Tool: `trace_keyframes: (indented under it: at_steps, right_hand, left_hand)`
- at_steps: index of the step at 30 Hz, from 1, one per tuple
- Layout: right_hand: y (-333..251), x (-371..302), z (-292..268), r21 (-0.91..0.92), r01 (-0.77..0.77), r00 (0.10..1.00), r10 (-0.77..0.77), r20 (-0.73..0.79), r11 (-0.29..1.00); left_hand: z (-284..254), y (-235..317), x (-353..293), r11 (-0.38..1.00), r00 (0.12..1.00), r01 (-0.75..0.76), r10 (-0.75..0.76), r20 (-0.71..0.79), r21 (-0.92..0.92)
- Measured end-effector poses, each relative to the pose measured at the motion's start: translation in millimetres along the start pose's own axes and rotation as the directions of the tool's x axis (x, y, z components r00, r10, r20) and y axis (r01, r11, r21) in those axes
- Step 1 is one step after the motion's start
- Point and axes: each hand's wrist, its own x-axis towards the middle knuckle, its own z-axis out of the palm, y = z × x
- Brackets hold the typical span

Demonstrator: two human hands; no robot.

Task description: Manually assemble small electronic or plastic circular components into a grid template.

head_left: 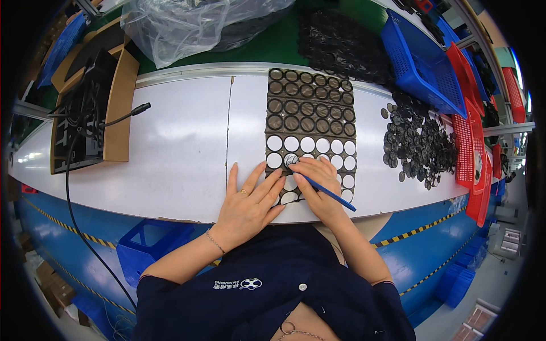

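Observation:
A dark sheet [311, 134] of round pieces in rows lies on the white table before me. Its far rows hold black rings [291, 107]; the nearer rows show white discs [307, 142]. My left hand [245, 202] rests with fingers spread, its fingertips at the sheet's left edge. Over the nearer rows, my right hand [323, 190] is closed on a slim blue pen-like tool [339, 199], whose back end points toward my lower right. Just by the right fingertips, one disc [291, 159] looks partly dark and streaked. The tool's working tip is hidden by the hand.
Loose black discs [418, 142] are heaped on the table's right side. Beyond stand a blue basket [424, 68] and red baskets [471, 148]. More black pieces [341, 42] and clear plastic [176, 28] lie at the back. A cardboard box [118, 108] with cables stands left.

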Motion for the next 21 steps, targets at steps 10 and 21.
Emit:
trace_keyframes:
  at_steps: [10,21]
  right_hand:
    - [40,48,-19,-0.43,0.075,0.914,-0.234,-0.33,0.9]
    - [13,34,-1,0.061,-0.025,1.0,0.025,-0.008,0.998]
  left_hand:
    - [-3,0,1,1.0,1.0,-0.01,0.01,-0.012,-0.002]
    - [-1,0,1,1.0,1.0,-0.004,0.004,-0.024,-0.014]
